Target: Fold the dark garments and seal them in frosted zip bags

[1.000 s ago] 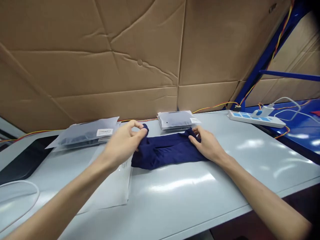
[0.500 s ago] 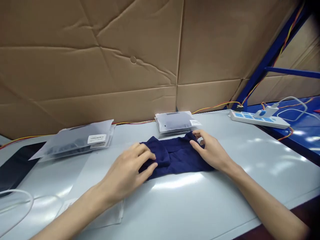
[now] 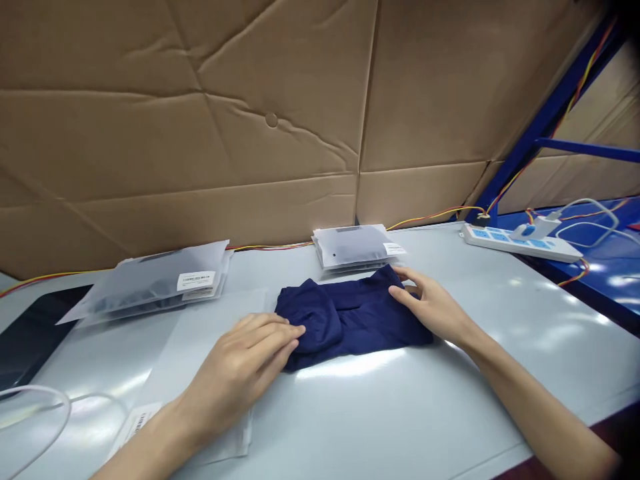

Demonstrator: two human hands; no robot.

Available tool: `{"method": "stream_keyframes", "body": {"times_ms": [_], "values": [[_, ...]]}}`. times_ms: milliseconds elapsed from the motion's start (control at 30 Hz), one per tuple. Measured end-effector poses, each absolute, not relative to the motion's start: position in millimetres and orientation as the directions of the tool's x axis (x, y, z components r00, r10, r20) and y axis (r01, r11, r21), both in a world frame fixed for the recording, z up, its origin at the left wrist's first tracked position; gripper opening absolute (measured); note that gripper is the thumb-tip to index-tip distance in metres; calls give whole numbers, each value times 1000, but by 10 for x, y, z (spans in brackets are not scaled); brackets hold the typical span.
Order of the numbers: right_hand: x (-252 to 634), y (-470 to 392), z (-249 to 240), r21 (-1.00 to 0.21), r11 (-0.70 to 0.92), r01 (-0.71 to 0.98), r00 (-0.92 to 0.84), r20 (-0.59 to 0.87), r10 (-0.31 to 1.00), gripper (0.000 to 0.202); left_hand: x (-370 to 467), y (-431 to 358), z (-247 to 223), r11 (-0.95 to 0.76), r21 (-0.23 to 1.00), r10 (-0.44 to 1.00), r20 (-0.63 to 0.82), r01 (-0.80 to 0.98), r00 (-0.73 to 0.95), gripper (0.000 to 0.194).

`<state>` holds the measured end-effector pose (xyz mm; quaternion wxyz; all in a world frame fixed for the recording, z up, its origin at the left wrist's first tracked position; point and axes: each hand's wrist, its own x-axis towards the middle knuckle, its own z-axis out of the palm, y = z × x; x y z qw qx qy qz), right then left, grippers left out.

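A dark navy cloth (image 3: 365, 317), folded into a long strip, lies on the light grey table, with a flap folded over its left part. My left hand (image 3: 250, 360) rests on the left end of the cloth, its fingers extended and close together, palm down. At the cloth's upper right corner, my right hand (image 3: 433, 303) has thumb and fingers around the raised edge of the fabric. Part of a frosted plastic bag (image 3: 225, 440) with a barcode label lies flat under my left forearm.
Frosted packets with labels (image 3: 155, 280) lie at the back left, and more (image 3: 353, 247) behind the cloth. A dark flat device (image 3: 40, 330) is at far left. A power strip (image 3: 520, 243) with plugs sits at back right. Cardboard (image 3: 225, 133) stands behind.
My left hand has moved left and down, its fingers now straighter, uncovering more of the cloth's left end. My right hand stays at the right corner. The view has shifted slightly.
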<state>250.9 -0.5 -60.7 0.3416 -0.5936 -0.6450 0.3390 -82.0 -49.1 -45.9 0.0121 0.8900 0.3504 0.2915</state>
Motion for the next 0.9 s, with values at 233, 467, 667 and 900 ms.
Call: {"method": "stream_keyframes", "body": {"times_ms": [233, 467, 667, 900], "values": [[2522, 0, -621, -851, 66, 521, -90, 22, 996, 47, -847, -359, -506, -545, 336, 827, 367, 769, 426, 29], [2525, -19, -587, -885, -11, 466, -103, -66, 992, 49, -829, -347, -612, -513, 278, 856, 234, 813, 460, 41], [2539, -41, -516, -927, -44, 373, -148, -106, 983, 49, -800, -351, -661, -525, 261, 846, 266, 810, 462, 39], [2597, -18, -485, -972, -116, 204, -154, -149, 977, 48, -890, -412, -455, -583, 337, 800, 397, 739, 450, 20]]}}
